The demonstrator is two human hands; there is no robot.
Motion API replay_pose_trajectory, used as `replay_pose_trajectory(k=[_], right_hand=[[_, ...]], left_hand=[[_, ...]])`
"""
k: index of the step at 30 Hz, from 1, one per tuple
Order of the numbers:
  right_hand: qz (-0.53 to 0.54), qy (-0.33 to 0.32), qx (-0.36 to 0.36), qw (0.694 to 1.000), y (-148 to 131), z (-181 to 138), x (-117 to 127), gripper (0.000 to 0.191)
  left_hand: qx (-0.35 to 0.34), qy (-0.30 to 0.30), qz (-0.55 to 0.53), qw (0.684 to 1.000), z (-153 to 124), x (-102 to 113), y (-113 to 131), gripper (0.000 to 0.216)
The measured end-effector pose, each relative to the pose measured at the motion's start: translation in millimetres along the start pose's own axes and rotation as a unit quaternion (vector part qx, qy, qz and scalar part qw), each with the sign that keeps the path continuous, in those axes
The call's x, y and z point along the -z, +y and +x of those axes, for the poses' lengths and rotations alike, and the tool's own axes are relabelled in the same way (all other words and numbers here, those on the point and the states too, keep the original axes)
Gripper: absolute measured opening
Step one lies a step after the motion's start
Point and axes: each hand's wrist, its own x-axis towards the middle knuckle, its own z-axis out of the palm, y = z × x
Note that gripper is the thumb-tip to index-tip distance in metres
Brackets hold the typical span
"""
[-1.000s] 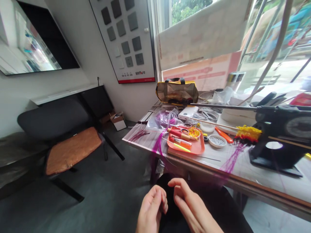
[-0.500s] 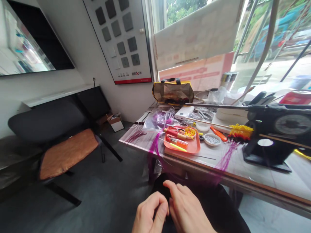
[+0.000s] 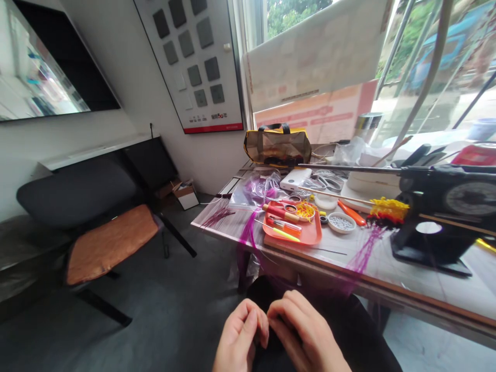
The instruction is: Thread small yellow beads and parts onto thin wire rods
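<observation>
down low, closest to where i stand, the left hand (image 3: 240, 336) and the right hand (image 3: 306, 336) sit together over a dark lap, fingers curled in and tips pinched against one another in the middle; whatever they nip is too fine to see, so i cannot tell if a strand is caught there. at about twelve o'clock from the hands, the purple strands (image 3: 248, 235) spill over the near edge of the table (image 3: 387, 289), and a faint purple haze trails down toward the lap. by my reckoning the work is far from its end: most of the strands lie loose and unbound on the tabletop. beyond them the orange tray (image 3: 310, 235) holds pens and yellow bits, with a small dish of beads (image 3: 341, 223) just beside it at its three o'clock, seemingly full. farther off at two o'clock a black stand (image 3: 445, 206) has yellow tufts (image 3: 389, 209) beside it, the only pieces that look made up. a yellow bag (image 3: 277, 144) sits at the far edge.
</observation>
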Motion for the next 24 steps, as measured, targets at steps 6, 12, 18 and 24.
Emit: replay_pose_trajectory(k=[6,12,18,24], right_hand=[[-0.098,0.098,0.066,0.988,-3,1,-8,0.027],[-0.112,0.115,0.081,0.984,1,1,-16,0.032],[-0.134,0.078,0.098,0.983,-5,5,-7,0.031],[-0.143,0.093,0.104,0.98,-10,9,-3,0.032]], left_hand=[[-0.005,0.02,0.01,1.0,-2,-5,3,0.037],[0.008,0.029,0.026,0.999,-4,-4,3,0.037],[0.006,0.032,0.044,0.998,-4,-4,2,0.038],[0.0,0.035,0.051,0.998,-4,-3,1,0.038]])
